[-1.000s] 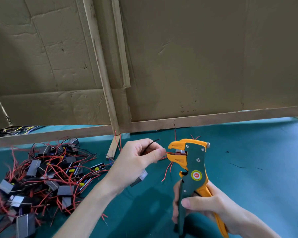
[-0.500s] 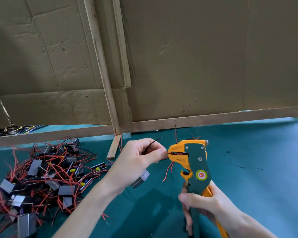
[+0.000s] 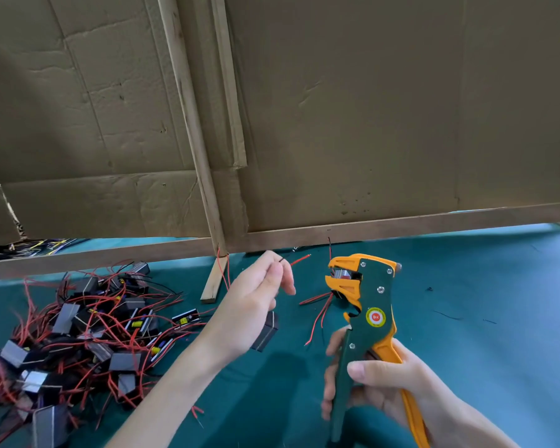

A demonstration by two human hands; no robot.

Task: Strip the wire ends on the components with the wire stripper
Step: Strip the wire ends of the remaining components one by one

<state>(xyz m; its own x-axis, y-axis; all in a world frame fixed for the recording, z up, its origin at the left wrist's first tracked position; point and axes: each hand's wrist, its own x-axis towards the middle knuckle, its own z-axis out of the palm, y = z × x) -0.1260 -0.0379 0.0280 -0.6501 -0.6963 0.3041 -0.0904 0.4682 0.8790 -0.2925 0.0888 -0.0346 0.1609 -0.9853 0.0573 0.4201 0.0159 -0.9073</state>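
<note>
Orange-and-green wire stripper point(image 3: 367, 302) is upright in the right hand point(image 3: 388, 383), fingers curled round the handles. Left hand point(image 3: 256, 302) pinches the wires point(image 3: 299, 260) of a component point(image 3: 267, 331) just left of it, above the teal counter point(image 3: 482, 334).

- We face a screen of creased brown cardboard point(image 3: 369, 108) standing along the back of the counter point(image 3: 485, 334).
- Bare wooden battens point(image 3: 188, 124) frame it, one slanting upright and a bottom rail point(image 3: 401, 223).
- We see teal cloth covering the counter, softly and evenly lit.
</note>
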